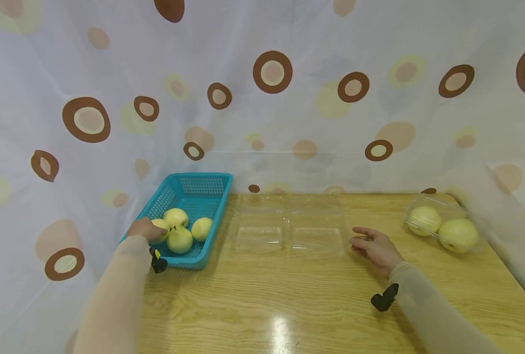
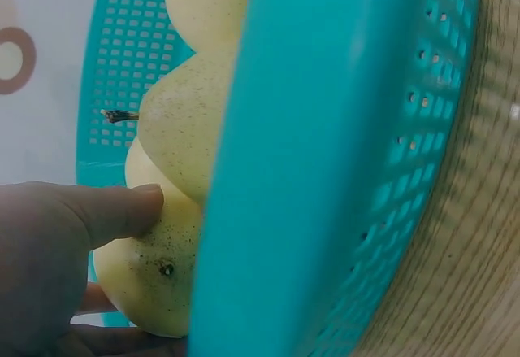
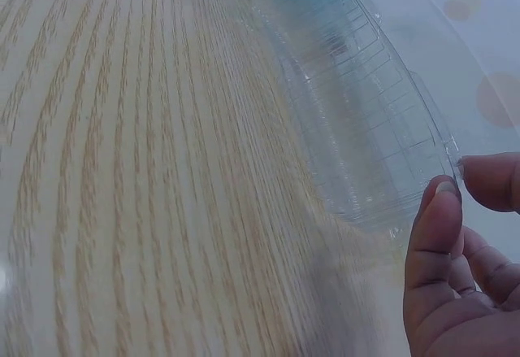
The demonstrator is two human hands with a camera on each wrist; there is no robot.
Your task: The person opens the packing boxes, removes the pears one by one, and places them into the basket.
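Left hand curled round a pear within the blue basket, best raised straight past the other pears beside its grip; right hand, loosely parted, near the clear container

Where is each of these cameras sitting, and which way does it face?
Head: on the person's head, facing forward and down over the table; left hand, right hand and both forearms show.
Left wrist: on that wrist, facing the blue basket and fruit; the left hand shows at left.
Right wrist: on that wrist, facing the clear container and table; right hand shows lower right.
Shared: head and left wrist both show basket and fruit.
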